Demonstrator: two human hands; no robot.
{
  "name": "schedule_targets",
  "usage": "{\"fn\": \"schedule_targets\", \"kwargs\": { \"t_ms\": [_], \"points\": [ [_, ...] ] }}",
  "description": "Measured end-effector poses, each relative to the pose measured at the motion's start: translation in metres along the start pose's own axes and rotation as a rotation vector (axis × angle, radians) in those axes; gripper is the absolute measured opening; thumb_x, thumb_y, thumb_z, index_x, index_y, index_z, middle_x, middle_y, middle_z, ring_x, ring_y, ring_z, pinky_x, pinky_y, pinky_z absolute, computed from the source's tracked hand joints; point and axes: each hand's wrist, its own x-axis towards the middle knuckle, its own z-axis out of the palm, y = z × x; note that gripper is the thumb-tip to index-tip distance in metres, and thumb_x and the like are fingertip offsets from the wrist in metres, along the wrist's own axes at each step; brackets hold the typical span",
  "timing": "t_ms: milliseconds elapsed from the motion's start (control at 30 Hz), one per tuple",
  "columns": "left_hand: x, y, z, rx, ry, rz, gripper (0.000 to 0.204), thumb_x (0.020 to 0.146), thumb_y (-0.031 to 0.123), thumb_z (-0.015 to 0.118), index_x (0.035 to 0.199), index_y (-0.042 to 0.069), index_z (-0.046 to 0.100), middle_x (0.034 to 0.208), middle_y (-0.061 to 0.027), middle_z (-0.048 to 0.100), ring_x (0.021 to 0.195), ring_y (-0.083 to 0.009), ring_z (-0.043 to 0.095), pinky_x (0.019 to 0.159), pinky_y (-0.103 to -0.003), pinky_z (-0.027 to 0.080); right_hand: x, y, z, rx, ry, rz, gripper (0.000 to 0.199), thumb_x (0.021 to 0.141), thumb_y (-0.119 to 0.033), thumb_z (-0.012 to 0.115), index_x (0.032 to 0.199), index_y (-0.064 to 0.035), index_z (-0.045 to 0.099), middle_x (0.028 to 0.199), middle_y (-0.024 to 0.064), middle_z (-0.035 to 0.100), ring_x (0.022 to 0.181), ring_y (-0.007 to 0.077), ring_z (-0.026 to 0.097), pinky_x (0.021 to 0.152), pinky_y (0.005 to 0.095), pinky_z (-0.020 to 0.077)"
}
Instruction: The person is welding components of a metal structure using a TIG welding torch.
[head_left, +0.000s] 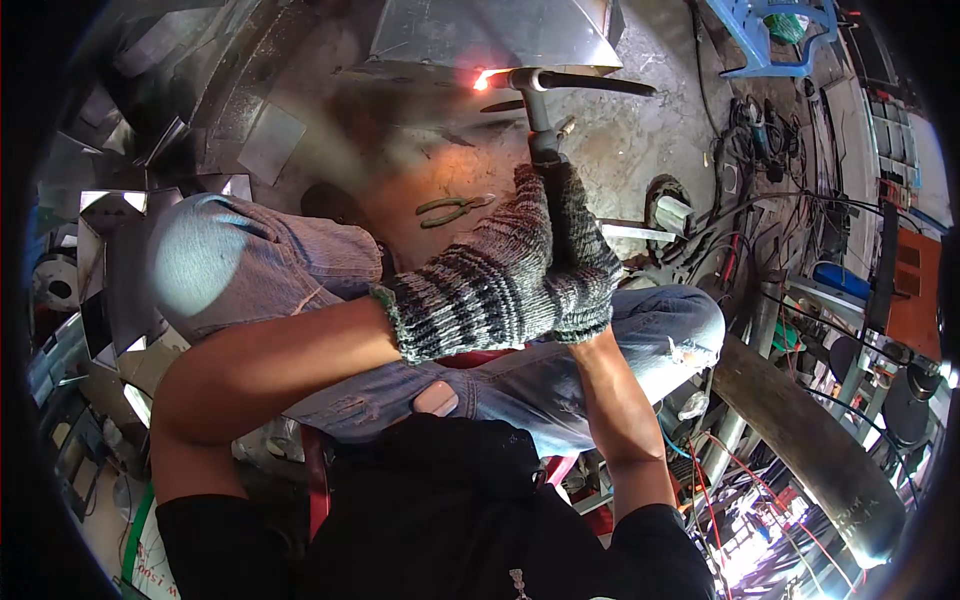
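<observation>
Both my hands wear grey and black knitted gloves and come together around the handle of a TIG welding torch point(541, 120). My left hand point(490, 270) reaches across from the left, its fingers closed along the handle's left side. On the other side my right hand point(584, 265) wraps the same handle; some fingers of both hands are hidden. The torch head has a long black back cap and points left. At its tip a red-orange glow point(485, 80) meets the lower edge of a grey sheet-metal piece point(490, 35). Green-handled pliers point(452, 209) lie on the floor nearby.
A blue plastic stool point(775, 35) stands at the far right, with tangled cables point(760, 140) below it. A thick pipe point(815, 445) lies at the right. Bent metal pieces point(95, 260) and a flat offcut point(271, 143) are at the left.
</observation>
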Motion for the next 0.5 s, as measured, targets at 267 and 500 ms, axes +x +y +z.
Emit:
{"fn": "schedule_targets", "kwargs": {
  "t_ms": [267, 500],
  "points": [
    [-0.001, 0.01, -0.007, -0.266, -0.065, 0.004, 0.068, 0.112, 0.034, 0.063, 0.155, -0.01, 0.034, 0.122, -0.0219, 0.075, 0.109, -0.0344, 0.076, 0.1, -0.044, 0.059, 0.003, 0.004, 0.003, -0.137, 0.064, 0.015, 0.124, 0.07, -0.068, 0.094, 0.169, -0.0098, 0.045, 0.115, 0.0178, 0.082, 0.1, 0.0284, 0.081, 0.086, 0.0376, 0.0619],
    [0.003, 0.024, -0.017, -0.345, -0.105, -0.018, 0.068, 0.114, 0.032, 0.06, 0.157, -0.01, 0.029, 0.124, -0.0233, 0.074, 0.116, -0.0332, 0.075, 0.101, -0.043, 0.059, 0.001, 0.004, 0.001, -0.237, 0.043, -0.02, 0.126, 0.07, -0.066, 0.096, 0.168, -0.0068, 0.045, 0.121, 0.0183, 0.081, 0.104, 0.0248, 0.08, 0.088, 0.0364, 0.0613]
  ]
}}
